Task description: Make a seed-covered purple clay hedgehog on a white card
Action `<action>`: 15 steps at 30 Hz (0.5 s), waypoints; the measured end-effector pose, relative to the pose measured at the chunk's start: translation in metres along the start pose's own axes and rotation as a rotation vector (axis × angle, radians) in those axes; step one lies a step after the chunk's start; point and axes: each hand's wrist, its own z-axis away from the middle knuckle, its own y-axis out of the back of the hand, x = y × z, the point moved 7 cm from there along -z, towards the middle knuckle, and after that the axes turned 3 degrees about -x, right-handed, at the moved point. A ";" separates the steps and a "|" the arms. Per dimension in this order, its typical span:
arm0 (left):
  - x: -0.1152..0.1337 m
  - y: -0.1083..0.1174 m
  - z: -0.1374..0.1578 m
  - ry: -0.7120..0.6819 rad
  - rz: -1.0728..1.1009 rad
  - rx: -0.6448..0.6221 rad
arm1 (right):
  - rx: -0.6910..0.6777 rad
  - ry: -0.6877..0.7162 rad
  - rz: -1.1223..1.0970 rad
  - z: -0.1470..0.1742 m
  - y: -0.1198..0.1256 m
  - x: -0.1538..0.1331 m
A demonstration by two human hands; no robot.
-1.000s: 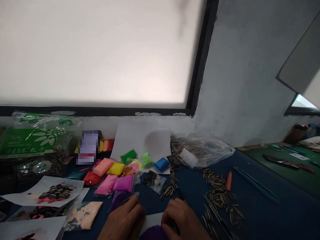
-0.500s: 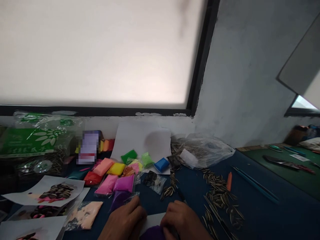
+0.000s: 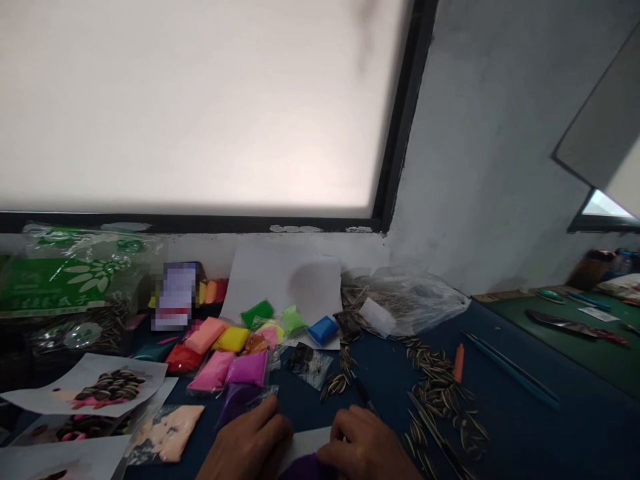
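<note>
A sheet of white paper [image 3: 311, 438] lies at the bottom edge, with a flat piece of purple modelling clay [image 3: 303, 467] on it, cut off by the frame. At the paper's left edge is my left hand [image 3: 250, 440], fingers curled down and their tips hidden. My right hand [image 3: 367, 443] has its fingers bent together at the clay's right side, touching it. Just beyond my left hand sits a purple clay packet [image 3: 240, 402]. A dark slim tool [image 3: 363, 390] lies behind my right hand.
Several coloured clay packets [image 3: 249, 368] lie ahead. Loose sunflower seeds [image 3: 437, 380], tweezers [image 3: 435, 430] and an orange stick [image 3: 459, 363] are to the right. Papers with seed-covered models [image 3: 110, 387], a seed bag [image 3: 55, 280] and a phone [image 3: 176, 297] stand left. A blue tool [image 3: 510, 367] lies farther right.
My right hand has shifted slightly left over the purple clay, with its fingers more bent. My left hand is almost still, and the things around have not moved.
</note>
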 end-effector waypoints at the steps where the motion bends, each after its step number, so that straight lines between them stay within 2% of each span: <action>1: 0.000 0.000 0.000 0.000 0.005 0.000 | 0.042 0.032 0.038 0.002 0.003 -0.003; 4: 0.000 -0.001 0.000 0.004 0.020 -0.008 | 0.149 0.087 0.116 0.006 0.016 -0.009; 7: -0.001 -0.002 0.001 0.005 0.019 -0.016 | 0.184 0.079 0.139 0.007 0.026 -0.008; 10: 0.000 -0.001 0.001 0.012 0.015 -0.024 | 0.131 0.038 0.105 0.009 0.021 -0.003; 15: 0.000 0.001 0.000 0.010 0.030 -0.011 | -0.024 -0.109 -0.077 0.016 -0.003 0.010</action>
